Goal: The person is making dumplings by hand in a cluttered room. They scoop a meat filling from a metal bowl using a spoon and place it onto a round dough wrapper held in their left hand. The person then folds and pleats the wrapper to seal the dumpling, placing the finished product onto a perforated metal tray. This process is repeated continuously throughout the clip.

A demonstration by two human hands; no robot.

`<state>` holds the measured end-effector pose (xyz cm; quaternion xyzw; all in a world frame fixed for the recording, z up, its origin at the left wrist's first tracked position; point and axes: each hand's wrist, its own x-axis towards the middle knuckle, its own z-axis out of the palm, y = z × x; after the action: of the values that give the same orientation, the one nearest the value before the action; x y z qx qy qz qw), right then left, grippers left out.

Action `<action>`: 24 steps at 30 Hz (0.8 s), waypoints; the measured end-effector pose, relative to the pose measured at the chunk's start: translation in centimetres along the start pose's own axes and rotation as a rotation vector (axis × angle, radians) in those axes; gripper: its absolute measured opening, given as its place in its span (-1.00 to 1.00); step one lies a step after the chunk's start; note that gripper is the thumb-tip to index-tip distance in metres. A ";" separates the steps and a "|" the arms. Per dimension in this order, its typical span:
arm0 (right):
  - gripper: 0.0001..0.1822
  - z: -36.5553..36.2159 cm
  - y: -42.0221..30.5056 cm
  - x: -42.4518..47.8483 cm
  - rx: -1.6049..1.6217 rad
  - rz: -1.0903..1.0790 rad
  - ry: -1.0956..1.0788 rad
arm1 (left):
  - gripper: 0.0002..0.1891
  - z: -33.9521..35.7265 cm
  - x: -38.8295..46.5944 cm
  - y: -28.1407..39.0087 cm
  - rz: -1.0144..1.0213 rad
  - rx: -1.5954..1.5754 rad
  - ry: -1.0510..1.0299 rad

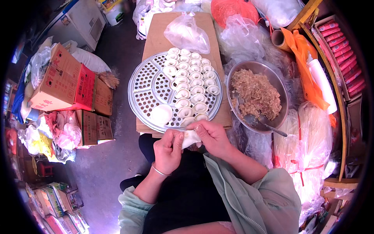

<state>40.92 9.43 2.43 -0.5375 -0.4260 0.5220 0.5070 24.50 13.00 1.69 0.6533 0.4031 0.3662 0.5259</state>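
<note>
Between my left hand and my right hand is a folded dumpling wrapper, pinched at both ends by thumbs and fingers. Both hands are just in front of a round perforated metal steamer tray. Rows of shaped dumplings cover the tray's right half. Flat round wrappers, seemingly stacked, lie at its front left. To the right, a steel bowl holds minced filling. A metal spoon rests in the bowl, its handle over the near rim.
The tray sits on a cardboard sheet with a clear plastic bag at its far end. Cardboard boxes stand at left. Bundled dry noodles in plastic and a wooden-edged shelf are at right.
</note>
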 end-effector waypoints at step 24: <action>-0.89 -1.9 -0.1 1.0 0.131 -0.019 -0.186 | -0.81 0.0 0.8 0.5 -0.201 -0.209 -0.109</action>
<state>42.96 10.24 2.29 -0.4484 -0.4415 0.5915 0.5042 24.89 13.67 2.20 0.5704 0.3970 0.3154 0.6461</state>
